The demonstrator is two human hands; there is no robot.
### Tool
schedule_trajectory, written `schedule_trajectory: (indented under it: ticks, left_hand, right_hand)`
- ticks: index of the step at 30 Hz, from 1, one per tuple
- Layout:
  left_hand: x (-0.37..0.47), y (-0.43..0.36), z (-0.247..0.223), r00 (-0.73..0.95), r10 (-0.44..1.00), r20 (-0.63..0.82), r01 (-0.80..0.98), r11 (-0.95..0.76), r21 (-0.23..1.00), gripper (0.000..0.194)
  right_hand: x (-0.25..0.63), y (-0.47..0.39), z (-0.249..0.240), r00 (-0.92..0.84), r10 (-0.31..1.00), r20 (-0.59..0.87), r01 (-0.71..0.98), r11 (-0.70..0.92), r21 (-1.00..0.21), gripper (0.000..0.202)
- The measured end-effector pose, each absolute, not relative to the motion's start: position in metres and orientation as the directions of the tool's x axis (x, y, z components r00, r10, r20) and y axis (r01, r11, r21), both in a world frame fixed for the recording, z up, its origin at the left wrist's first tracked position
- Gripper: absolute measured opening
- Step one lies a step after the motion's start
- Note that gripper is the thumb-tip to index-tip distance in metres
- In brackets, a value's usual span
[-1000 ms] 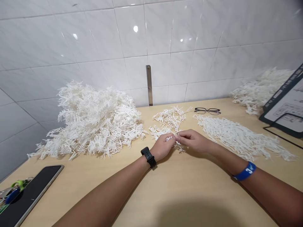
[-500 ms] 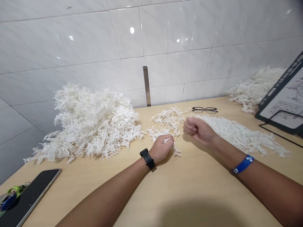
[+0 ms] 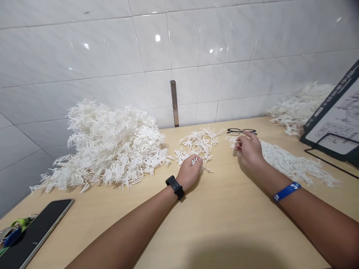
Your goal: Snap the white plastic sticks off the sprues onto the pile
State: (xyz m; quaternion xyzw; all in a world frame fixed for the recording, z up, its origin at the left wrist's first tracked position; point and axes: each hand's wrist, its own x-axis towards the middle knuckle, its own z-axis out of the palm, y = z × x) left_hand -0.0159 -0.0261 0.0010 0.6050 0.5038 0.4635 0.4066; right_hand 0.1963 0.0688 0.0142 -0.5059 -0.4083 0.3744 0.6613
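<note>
My left hand (image 3: 189,172), with a black watch (image 3: 175,187) at its wrist, is closed around some thin white branching strands (image 3: 194,160); a few ends poke out of the fist. Just beyond it lies a small loose heap of the same white strands (image 3: 199,142). My right hand (image 3: 250,150) is over the left end of a flatter spread of white pieces (image 3: 291,161). Its fingers are curled together, and whatever is between them is too small to make out. A blue band (image 3: 287,191) circles the right wrist.
A tall heap of white strands (image 3: 112,149) rises at left. Eyeglasses (image 3: 235,132) lie just beyond my right hand. A phone (image 3: 42,231) and keys (image 3: 17,228) are front left. At right stand a printed board (image 3: 336,116) and another white heap (image 3: 301,106). A tiled wall (image 3: 112,45) backs the table.
My right hand has moved right, away from my left hand, onto the near end of the flat white spread. My left fist has stayed nearly in place, still gripping its strands.
</note>
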Motion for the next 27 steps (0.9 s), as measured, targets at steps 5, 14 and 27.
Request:
schedule_trajectory:
  ticks: [5, 14, 27]
  left_hand:
    - [-0.015, -0.027, 0.005, 0.085, 0.984, 0.158, 0.180, -0.171, 0.969, 0.035]
    - [-0.015, -0.027, 0.003, 0.181, 0.964, 0.193, 0.047, -0.204, 0.978, 0.055]
    - [-0.013, -0.028, 0.005, 0.229, 0.958, 0.172, 0.089, -0.197, 0.976, 0.052]
  right_hand:
    - [0.174, 0.037, 0.021, -0.191, 0.888, 0.419, 0.308, 0.459, -0.833, 0.025]
    - [0.159, 0.013, 0.020, -0.518, 0.740, 0.428, 0.349, 0.641, -0.684, 0.027]
    - [0.153, 0.005, 0.025, -0.558, 0.687, 0.466, 0.371, 0.709, -0.600, 0.021]
